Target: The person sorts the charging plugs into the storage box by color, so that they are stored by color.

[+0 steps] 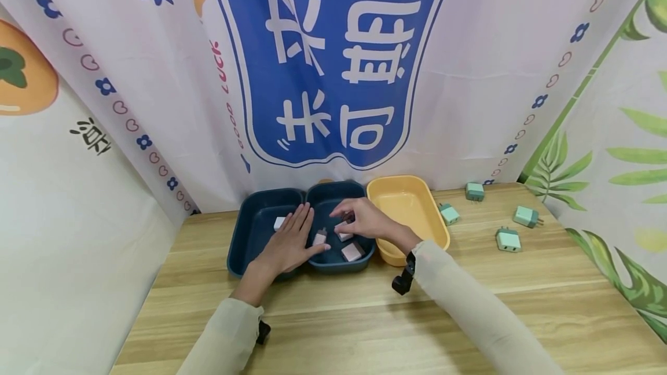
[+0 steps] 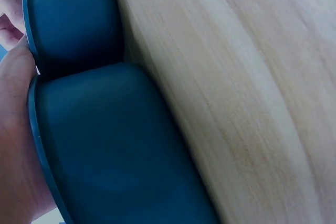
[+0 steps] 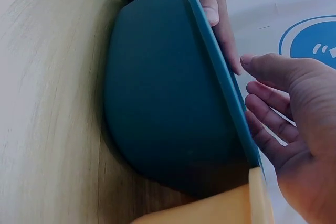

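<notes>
My left hand (image 1: 289,242) lies with straight fingers across the adjoining rims of two dark blue bins, the left bin (image 1: 235,242) and the middle bin (image 1: 336,268). My right hand (image 1: 371,220) hovers over the middle bin, fingers loosely bent; the right wrist view shows nothing between thumb and fingers. Below it are pale pink charger plugs: one charger (image 1: 352,252) near the front, another charger (image 1: 320,238) by the left thumb, a third charger (image 1: 343,232) partly hidden under the right fingers. In the left bin, a white charger (image 1: 279,223) sits beside the left fingers.
A yellow bin (image 1: 406,204) stands against the middle bin's right side. Several mint green chargers, such as one charger (image 1: 508,239), lie on the wooden table (image 1: 339,317) to its right. A printed curtain (image 1: 458,103) hangs behind the bins.
</notes>
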A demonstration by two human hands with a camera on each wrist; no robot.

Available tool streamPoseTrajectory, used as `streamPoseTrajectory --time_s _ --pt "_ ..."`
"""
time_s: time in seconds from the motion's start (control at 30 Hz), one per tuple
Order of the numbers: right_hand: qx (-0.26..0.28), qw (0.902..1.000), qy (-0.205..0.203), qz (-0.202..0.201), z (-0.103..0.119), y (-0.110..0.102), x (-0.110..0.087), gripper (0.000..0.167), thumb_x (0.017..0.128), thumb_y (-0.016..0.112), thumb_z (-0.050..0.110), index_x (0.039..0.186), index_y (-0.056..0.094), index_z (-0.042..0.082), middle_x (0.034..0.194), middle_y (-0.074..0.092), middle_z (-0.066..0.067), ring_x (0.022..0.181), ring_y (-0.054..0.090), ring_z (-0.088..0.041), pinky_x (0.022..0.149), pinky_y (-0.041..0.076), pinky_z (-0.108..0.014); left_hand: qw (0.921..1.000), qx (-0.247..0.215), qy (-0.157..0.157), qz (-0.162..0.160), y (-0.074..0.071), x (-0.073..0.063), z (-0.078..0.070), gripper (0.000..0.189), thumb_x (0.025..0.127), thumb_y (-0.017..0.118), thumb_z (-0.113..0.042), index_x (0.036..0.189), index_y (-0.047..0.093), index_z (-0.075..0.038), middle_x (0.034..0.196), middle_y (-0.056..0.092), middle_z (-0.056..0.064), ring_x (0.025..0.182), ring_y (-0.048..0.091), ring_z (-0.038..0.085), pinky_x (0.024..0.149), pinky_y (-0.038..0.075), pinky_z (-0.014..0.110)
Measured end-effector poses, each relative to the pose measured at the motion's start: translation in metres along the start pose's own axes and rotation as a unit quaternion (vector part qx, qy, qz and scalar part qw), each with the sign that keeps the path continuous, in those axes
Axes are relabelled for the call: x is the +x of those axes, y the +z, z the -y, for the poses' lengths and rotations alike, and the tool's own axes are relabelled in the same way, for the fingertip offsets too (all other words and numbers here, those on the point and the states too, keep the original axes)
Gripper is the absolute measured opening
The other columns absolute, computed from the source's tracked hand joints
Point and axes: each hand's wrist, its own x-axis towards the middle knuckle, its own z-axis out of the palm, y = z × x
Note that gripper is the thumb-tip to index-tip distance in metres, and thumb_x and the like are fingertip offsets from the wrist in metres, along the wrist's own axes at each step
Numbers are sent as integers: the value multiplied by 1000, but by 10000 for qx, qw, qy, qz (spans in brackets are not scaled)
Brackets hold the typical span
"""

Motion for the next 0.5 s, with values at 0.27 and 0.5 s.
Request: streamPoseTrajectory --time_s 0.27,0.5 --pt "98 9999 -2 71 0 -10 -11 31 95 80 11 124 77 1 122 73 -18 105 72 -36 96 61 -49 10000 -2 -46 37 -1 -1 0 105 102 46 -74 169 12 -1 178 3 16 165 2 31 133 9 52" --pt "-65 10000 49 52 2 -23 -25 35 93 82 13 127 77 6 133 73 -12 116 71 -30 101 60 -46 10000 62 17 1 -2 -1 0 100 105 42 -71 169 13 -1 178 5 16 165 3 31 133 9 52"
